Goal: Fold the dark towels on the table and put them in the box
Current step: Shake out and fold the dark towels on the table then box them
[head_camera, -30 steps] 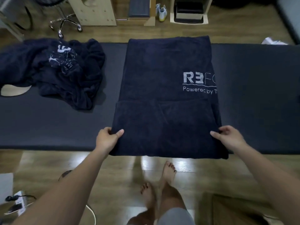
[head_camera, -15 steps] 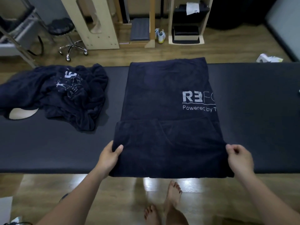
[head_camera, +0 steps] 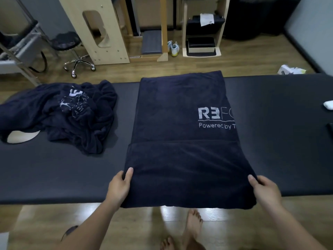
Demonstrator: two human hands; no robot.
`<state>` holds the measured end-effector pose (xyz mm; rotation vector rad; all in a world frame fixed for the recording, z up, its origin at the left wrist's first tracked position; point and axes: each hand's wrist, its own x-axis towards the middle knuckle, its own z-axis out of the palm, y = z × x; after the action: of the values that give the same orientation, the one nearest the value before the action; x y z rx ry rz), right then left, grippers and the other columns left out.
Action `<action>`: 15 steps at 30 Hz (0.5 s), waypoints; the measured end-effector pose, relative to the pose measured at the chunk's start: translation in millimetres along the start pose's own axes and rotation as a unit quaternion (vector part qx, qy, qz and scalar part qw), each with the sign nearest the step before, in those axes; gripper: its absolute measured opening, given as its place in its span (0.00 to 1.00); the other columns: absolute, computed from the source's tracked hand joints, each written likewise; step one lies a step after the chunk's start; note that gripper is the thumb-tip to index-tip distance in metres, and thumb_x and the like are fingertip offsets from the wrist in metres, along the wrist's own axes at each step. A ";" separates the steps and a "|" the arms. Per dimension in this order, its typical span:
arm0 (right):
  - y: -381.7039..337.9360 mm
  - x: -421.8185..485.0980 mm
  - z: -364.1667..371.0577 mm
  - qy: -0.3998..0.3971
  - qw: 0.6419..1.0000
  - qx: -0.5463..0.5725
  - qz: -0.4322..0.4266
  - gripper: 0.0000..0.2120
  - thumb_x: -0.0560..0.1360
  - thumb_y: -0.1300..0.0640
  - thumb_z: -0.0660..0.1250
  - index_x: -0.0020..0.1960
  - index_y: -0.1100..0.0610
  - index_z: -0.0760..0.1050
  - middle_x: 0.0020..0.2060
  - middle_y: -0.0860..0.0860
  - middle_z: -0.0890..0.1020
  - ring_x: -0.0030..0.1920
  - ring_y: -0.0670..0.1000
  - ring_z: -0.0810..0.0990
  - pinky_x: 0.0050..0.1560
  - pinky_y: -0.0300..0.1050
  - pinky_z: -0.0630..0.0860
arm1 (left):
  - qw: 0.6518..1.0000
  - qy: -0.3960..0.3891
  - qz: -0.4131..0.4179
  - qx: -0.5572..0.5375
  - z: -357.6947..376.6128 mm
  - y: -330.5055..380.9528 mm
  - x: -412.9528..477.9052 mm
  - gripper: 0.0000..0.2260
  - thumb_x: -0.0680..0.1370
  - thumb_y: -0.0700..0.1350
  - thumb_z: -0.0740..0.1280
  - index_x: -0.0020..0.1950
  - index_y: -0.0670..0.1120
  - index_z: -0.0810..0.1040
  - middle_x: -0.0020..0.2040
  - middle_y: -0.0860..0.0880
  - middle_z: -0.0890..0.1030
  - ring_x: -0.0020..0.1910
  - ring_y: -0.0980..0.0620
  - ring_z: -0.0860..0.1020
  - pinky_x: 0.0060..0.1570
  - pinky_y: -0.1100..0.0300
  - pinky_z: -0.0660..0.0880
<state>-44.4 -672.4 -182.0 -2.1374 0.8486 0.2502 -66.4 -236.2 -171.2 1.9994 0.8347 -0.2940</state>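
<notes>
Bench [head_camera: 270, 150], long, black and padded, carries everything. Dark navy terry towel [head_camera: 180, 114] lies flat between and beyond my left fingers [head_camera: 128, 175] and right fingers [head_camera: 252, 179]; crumpled navy towel heap [head_camera: 72, 116] sits well left of them. Both pinch the flat towel's doubled near corners, I judge to keep the fold square.

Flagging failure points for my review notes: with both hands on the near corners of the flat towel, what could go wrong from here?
1. The flat towel overhangs the near edge of the table; if the left hand or right hand loses its pinch, it could slide toward the floor.
2. Its near part looks doubled over; lifting unevenly may skew the layers.
3. The crumpled towel lies close on the left and might get caught.
</notes>
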 end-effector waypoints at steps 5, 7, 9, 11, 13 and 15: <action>1.3 -5.3 0.9 -0.008 0.999 -0.037 0.022 0.12 0.80 0.52 0.66 0.44 0.61 0.77 0.46 0.59 0.83 0.48 0.62 0.80 0.52 0.57 0.75 | 0.998 0.029 -0.008 0.064 10.6 1.8 -6.6 0.19 0.80 0.61 0.60 0.52 0.44 0.69 0.50 0.47 0.79 0.49 0.43 0.78 0.50 0.48 0.74; -10.0 -9.9 -4.0 0.041 0.994 -0.098 -0.035 0.10 0.78 0.56 0.68 0.56 0.60 0.76 0.54 0.59 0.81 0.55 0.63 0.78 0.56 0.55 0.73 | 0.986 0.094 0.041 0.133 11.9 2.4 -15.2 0.20 0.80 0.59 0.60 0.63 0.45 0.67 0.56 0.48 0.76 0.54 0.41 0.77 0.49 0.49 0.73; -12.8 -21.8 -3.0 0.116 0.969 -0.129 -0.174 0.16 0.76 0.59 0.72 0.61 0.60 0.76 0.57 0.59 0.78 0.58 0.62 0.76 0.59 0.57 0.73 | 0.934 0.183 0.203 0.231 15.0 -8.7 -27.8 0.22 0.80 0.57 0.63 0.66 0.43 0.70 0.59 0.44 0.75 0.55 0.40 0.76 0.50 0.46 0.72; -1.0 -41.0 11.2 0.082 0.916 -0.186 -0.345 0.24 0.69 0.55 0.79 0.63 0.58 0.78 0.60 0.57 0.77 0.62 0.60 0.74 0.64 0.56 0.71 | 0.853 0.160 0.363 0.338 24.7 -27.1 -45.6 0.28 0.73 0.61 0.65 0.65 0.43 0.74 0.61 0.44 0.76 0.59 0.42 0.74 0.59 0.44 0.69; 24.4 -48.7 29.5 -0.018 0.843 -0.333 -0.421 0.42 0.61 0.43 0.82 0.71 0.53 0.73 0.70 0.54 0.72 0.72 0.56 0.67 0.73 0.53 0.60 | 0.806 0.041 0.395 0.439 34.6 -47.6 -53.8 0.39 0.66 0.67 0.68 0.70 0.44 0.70 0.67 0.44 0.74 0.68 0.43 0.70 0.66 0.41 0.62; 36.6 -45.2 34.8 -0.089 0.796 -0.433 -0.413 0.53 0.54 0.48 0.83 0.76 0.50 0.67 0.76 0.53 0.67 0.76 0.57 0.62 0.75 0.55 0.51 | 0.786 -0.041 0.359 0.502 32.8 -52.3 -46.5 0.50 0.59 0.65 0.76 0.75 0.46 0.64 0.73 0.43 0.69 0.74 0.41 0.66 0.68 0.37 0.61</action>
<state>-98.6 -640.8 -207.6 -3.0242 -0.4967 0.4110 -131.6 -265.6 -200.4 3.0765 -0.3237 -0.4123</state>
